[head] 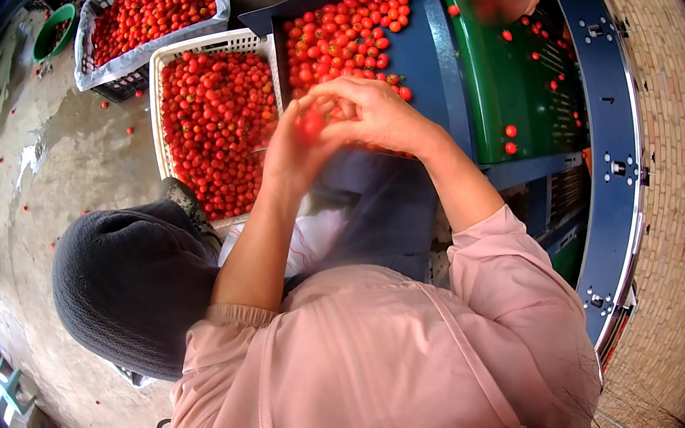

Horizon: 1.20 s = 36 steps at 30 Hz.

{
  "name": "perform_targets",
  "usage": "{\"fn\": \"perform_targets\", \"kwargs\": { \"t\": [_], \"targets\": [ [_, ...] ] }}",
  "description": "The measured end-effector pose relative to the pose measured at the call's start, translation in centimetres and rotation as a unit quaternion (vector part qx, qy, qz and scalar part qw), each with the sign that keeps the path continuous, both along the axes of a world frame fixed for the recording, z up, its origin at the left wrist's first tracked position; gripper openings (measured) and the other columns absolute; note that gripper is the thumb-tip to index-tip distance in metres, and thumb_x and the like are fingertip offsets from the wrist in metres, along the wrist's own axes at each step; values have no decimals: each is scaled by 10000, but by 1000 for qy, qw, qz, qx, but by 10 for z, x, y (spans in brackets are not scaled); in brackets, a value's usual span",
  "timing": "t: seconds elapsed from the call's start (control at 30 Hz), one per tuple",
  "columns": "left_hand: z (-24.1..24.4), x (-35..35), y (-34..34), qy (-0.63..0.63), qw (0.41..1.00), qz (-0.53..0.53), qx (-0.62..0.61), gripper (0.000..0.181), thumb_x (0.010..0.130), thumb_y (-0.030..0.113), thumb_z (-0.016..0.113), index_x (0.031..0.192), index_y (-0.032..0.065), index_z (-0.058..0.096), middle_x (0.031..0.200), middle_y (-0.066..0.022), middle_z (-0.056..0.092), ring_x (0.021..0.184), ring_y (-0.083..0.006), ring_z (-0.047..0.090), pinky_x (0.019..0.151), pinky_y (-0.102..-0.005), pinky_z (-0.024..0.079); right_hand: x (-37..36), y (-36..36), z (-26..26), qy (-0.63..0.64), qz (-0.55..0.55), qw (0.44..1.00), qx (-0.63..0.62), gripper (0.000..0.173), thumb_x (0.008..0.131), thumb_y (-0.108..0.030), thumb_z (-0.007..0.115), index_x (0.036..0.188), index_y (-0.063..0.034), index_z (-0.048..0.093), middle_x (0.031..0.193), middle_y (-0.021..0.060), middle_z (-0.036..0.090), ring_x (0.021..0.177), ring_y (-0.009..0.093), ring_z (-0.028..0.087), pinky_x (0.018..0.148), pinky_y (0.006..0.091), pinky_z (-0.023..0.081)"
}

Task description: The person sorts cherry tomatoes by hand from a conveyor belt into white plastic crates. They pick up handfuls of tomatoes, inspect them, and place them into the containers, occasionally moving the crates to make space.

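Observation:
My left hand (299, 145) and my right hand (368, 111) meet over the near edge of a blue metal tray, fingers curved towards each other. Between them is a blurred red patch, seemingly cherry tomatoes (311, 125); which hand bears them is hard to tell. Beyond my hands, many loose cherry tomatoes (346, 34) lie on the left part of the blue tray (418, 70). A cream plastic crate (158, 108) full of small red tomatoes (219, 120) stands at the tray's left, close to my left hand.
At the upper left stand a lined crate (81, 60) of tomatoes and a green basin (34, 50). A green machine surface (481, 88) with scattered tomatoes adjoins the tray, beside a blue metal frame (606, 117). Another person's hand (516, 6) is at the upper right. Tomatoes dot the concrete floor (94, 174).

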<state>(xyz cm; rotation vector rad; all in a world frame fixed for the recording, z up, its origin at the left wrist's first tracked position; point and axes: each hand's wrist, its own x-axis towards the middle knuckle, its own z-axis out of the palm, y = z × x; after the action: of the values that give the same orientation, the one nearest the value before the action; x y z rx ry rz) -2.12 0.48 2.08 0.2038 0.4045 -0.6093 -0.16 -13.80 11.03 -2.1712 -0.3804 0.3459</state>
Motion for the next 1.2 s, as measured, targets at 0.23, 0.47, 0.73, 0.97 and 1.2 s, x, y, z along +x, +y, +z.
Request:
{"fn": "perform_targets", "kwargs": {
  "t": [0.23,0.47,0.73,0.97,1.2],
  "targets": [
    [8,2,4,33,999,-11,24,357,943,334,489,1187,75,520,1147,-133,587,1045,-267,592,609,-270,515,110,-78,-75,-287,-218,919,-159,104,810,-139,600,854,-67,660,810,119,653,770,287,638,691,379,502],
    [-7,4,13,16,1000,-24,13,319,901,312,568,1147,112,537,1056,-86,618,905,-228,627,631,-284,459,149,-94,-107,-73,-204,835,-506,327,787,-261,676,1061,-118,569,1150,95,575,978,316,589,827,431,487],
    [0,3,14,15,996,-44,73,304,876,302,599,1124,134,547,1021,-64,637,876,-194,633,610,-256,438,109,-87,-110,-122,-181,878,-426,218,815,-247,648,1000,-142,601,922,82,651,920,284,618,787,409,491],
    [-3,0,16,-3,995,-47,83,343,887,327,582,1171,141,534,1084,-71,619,935,-216,623,684,-296,458,72,-134,-91,66,-429,883,180,271,859,-121,616,1107,-30,551,946,92,651,784,186,664,577,254,494],
    [6,-3,7,-16,994,-93,57,381,916,356,534,1221,128,526,1168,-91,597,1004,-234,612,721,-332,511,1,-44,-40,40,-287,903,316,269,910,-82,530,1166,-7,493,1032,125,605,823,180,641,667,267,531]
  ]
}}
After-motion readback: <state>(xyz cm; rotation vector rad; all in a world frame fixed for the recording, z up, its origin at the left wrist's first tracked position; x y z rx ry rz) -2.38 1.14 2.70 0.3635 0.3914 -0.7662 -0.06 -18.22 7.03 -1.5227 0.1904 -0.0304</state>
